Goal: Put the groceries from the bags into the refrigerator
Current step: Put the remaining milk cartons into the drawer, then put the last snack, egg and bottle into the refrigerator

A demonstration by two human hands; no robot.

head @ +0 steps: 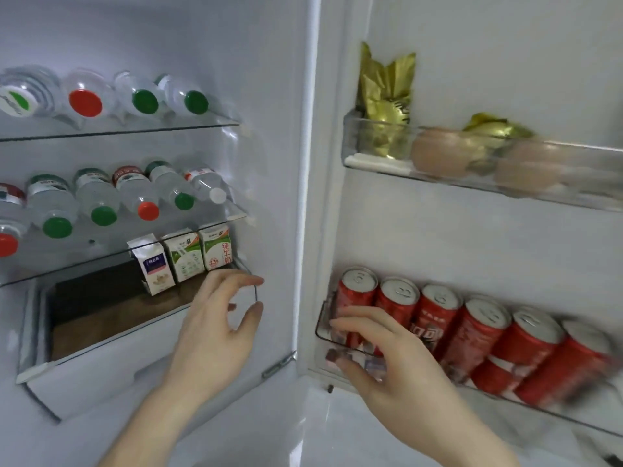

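Note:
The refrigerator stands open. My left hand (215, 332) is open with fingers spread, at the right end of the lower glass shelf, just in front of three small milk cartons (183, 256). My right hand (387, 358) grips the left end of the lower door bin (320, 320), fingers over its clear front wall and thumb underneath. Several red cans (478, 335) stand in a row in that bin. The leftmost can (357, 288) is right behind my fingers. No grocery bag is in view.
Water bottles lie on their sides on the top shelf (145, 99) and the middle shelf (97, 197). A white drawer (101, 369) sits below the cartons. The upper door bin (371, 161) holds eggs (438, 153) and gold foil packets (384, 96).

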